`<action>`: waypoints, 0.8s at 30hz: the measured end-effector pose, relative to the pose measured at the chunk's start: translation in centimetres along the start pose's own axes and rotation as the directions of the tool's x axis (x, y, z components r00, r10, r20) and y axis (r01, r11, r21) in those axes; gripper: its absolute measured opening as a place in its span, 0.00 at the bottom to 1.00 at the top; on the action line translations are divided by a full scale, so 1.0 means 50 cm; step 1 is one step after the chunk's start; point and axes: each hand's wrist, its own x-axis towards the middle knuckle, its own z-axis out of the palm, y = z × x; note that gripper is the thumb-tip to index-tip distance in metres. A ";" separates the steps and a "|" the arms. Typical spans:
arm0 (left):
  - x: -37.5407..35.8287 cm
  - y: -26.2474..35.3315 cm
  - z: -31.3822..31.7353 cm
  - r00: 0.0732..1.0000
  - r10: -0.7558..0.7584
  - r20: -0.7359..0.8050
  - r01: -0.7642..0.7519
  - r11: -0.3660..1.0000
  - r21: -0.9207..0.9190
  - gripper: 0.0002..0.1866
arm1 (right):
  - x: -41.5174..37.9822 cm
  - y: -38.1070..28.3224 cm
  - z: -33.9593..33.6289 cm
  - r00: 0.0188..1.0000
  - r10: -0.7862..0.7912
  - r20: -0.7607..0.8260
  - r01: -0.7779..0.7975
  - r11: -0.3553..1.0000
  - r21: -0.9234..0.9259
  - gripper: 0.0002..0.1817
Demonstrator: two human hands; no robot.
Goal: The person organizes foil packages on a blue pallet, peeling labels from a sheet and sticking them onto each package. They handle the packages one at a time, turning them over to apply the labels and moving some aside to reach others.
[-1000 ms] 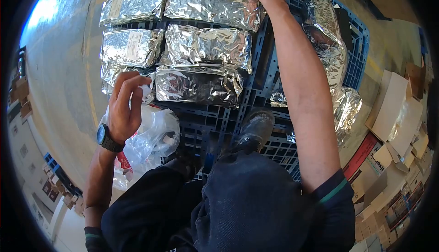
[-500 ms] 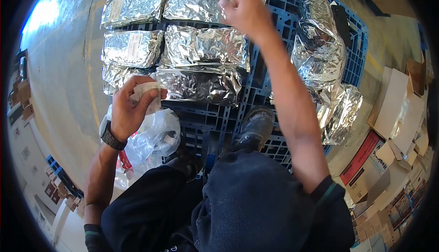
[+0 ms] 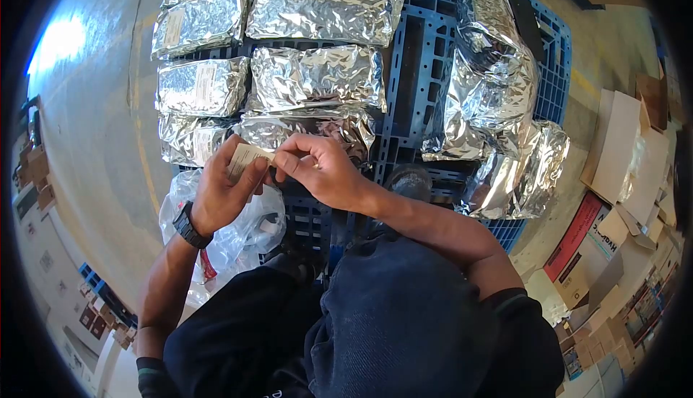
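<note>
A strip of printed paper labels [image 3: 244,161] is pinched between the thumb and fingers of my left hand [image 3: 214,194]. My right hand [image 3: 326,173] is closed at the strip's right end, thumb and forefinger pressed together on its edge. Just beyond both hands lie rows of silver foil packages [image 3: 317,77], crinkled and blocky. Some in the left column carry a white label [image 3: 205,84]. The nearest foil package [image 3: 303,125] is partly covered by my right hand.
Everything foil-wrapped rests on a blue plastic pallet [image 3: 410,73]. More foil packages [image 3: 498,98] are heaped on its right side, beside a black flat piece [image 3: 527,28]. A clear plastic bag [image 3: 242,221] lies near my left knee. Opened cardboard boxes [image 3: 613,160] stand at the right.
My right hand has come back from the far foil packages to the label strip and pinches its end. My left hand has shifted slightly right and down, still holding the strip.
</note>
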 end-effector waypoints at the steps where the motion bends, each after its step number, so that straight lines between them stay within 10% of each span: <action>1: -0.001 -0.001 0.000 1.000 0.015 0.013 -0.015 1.000 0.008 0.13 | 0.002 0.007 0.007 0.999 -0.004 -0.038 0.008 0.994 0.113 0.11; 6: -0.009 0.005 0.001 1.000 -0.019 0.010 0.018 0.998 0.054 0.12 | 0.000 -0.005 0.010 0.997 0.073 -0.001 -0.070 0.954 0.293 0.12; 11: -0.012 0.002 0.007 0.998 -0.055 0.007 0.054 0.990 0.127 0.12 | -0.002 -0.009 0.008 0.996 -0.065 -0.054 0.063 0.997 -0.046 0.08; 24: -0.011 -0.004 0.013 0.999 -0.032 0.030 0.030 0.996 0.078 0.16 | -0.004 -0.007 -0.006 0.999 0.003 -0.047 0.001 0.997 0.083 0.08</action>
